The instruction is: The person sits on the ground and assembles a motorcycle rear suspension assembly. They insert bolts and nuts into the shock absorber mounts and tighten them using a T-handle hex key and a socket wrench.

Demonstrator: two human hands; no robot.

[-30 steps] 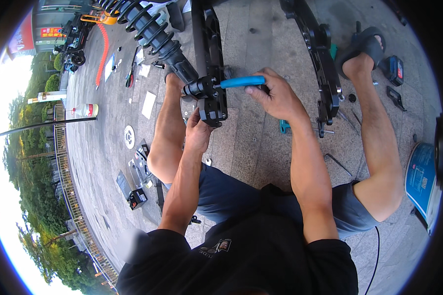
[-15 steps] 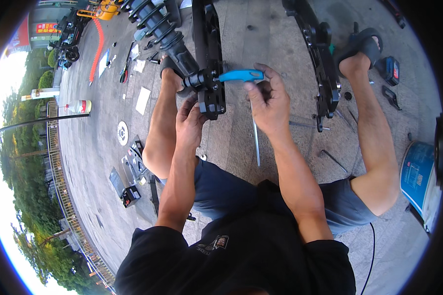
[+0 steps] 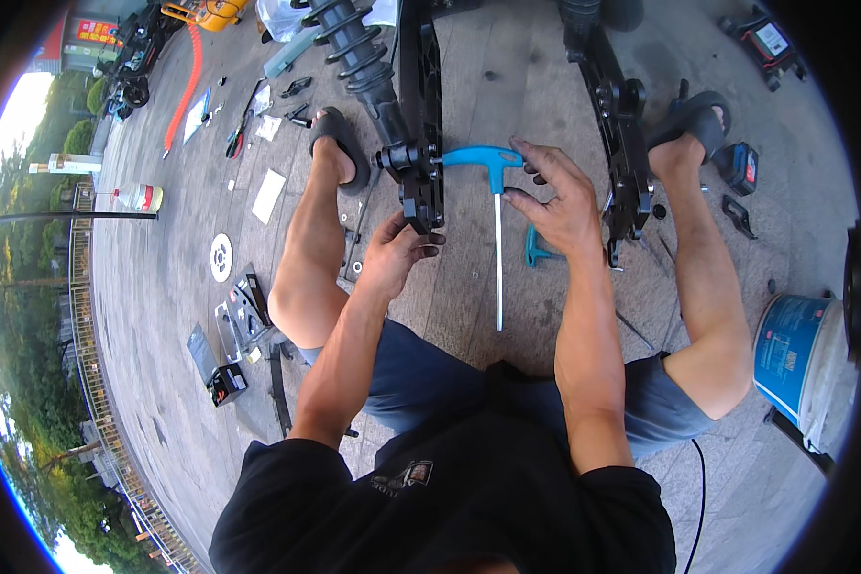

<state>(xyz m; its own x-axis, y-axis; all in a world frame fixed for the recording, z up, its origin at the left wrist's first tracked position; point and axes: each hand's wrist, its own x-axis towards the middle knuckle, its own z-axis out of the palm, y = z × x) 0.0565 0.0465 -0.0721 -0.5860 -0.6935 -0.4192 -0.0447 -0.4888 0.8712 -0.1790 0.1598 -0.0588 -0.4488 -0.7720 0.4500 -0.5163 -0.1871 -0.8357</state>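
right hand (image 3: 562, 206): half open, fingertips at the right end of the blue t-handle key (image 3: 494, 163); its left end is against the black arm (image 3: 423, 115). left hand (image 3: 392, 253): fingers loosely curled by the arm's lower end; grip cannot be told.

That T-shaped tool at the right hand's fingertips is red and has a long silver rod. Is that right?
Not quite: the T-shaped tool at the right hand's fingertips is blue, not red, as the head view shows. It does have a long silver rod.
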